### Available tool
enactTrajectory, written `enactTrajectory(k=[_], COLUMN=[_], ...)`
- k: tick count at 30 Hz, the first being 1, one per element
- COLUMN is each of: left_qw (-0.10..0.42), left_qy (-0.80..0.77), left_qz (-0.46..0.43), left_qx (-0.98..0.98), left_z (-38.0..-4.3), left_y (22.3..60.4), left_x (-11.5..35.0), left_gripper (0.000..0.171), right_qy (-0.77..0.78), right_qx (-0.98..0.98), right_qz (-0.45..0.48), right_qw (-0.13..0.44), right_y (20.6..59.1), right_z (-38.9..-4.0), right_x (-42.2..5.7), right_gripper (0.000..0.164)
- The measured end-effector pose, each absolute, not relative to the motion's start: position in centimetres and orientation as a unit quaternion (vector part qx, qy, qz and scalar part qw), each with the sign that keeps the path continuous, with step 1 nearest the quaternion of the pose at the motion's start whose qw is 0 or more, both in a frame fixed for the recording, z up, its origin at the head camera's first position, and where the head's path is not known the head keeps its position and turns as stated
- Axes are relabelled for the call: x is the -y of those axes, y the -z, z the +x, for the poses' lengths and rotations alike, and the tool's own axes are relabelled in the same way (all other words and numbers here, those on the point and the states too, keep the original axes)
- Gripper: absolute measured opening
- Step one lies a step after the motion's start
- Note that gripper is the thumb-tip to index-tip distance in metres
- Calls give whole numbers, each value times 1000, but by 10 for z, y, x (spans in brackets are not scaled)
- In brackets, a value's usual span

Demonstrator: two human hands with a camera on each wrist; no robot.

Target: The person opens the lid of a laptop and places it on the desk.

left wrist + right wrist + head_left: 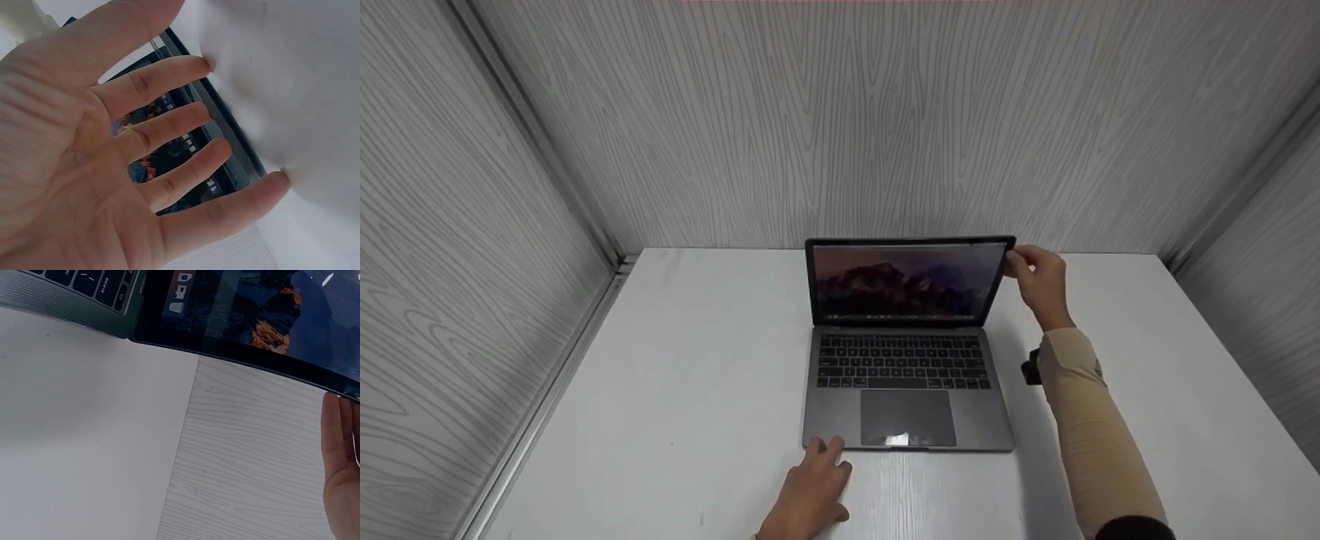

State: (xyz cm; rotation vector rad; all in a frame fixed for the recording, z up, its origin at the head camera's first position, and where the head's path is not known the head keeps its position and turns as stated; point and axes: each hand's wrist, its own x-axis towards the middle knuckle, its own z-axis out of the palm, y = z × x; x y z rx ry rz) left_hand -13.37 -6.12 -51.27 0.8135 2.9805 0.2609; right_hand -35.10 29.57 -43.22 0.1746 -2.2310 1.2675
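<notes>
A grey laptop [832,420] stands on the white table with its lid raised and its screen [900,281] lit, showing a mountain picture. At the upper right corner of the lid, my right hand [1039,281] pinches the edge between thumb and fingers. The right wrist view catches only part of that hand [340,467] against the screen's rim. My left hand [812,487] is at the front left corner of the laptop base, fingertips at its edge. Seen from the left wrist, the left hand [112,152] has its fingers extended and spread, curled round nothing.
The white table [705,375] meets a wood-grain back panel [840,127] just behind the laptop. Similar panels rise at the left [450,247] and right [1260,300]. A small black device [1032,367] sits at my right wrist.
</notes>
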Motion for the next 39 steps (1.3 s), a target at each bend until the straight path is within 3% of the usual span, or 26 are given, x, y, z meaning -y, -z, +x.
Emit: enactTrajectory(k=[12,29,39], left_qw=[44,34,36], left_qy=[-83,-87,-88], left_qz=[251,253,252], left_qx=[-963,-963,-963], left_z=[-135,-133,-133], left_y=[513,515,514], left_x=[57,59,58], left_gripper=[51,49,48], right_qy=[-475,-500,-517], right_qx=[837,841,842], right_qz=[44,-19,-76], right_qw=[268,205,134], right_y=[442,478,497], right_z=[-366,-370,-365], right_x=[-297,-289,-287], right_gripper=[16,21,26])
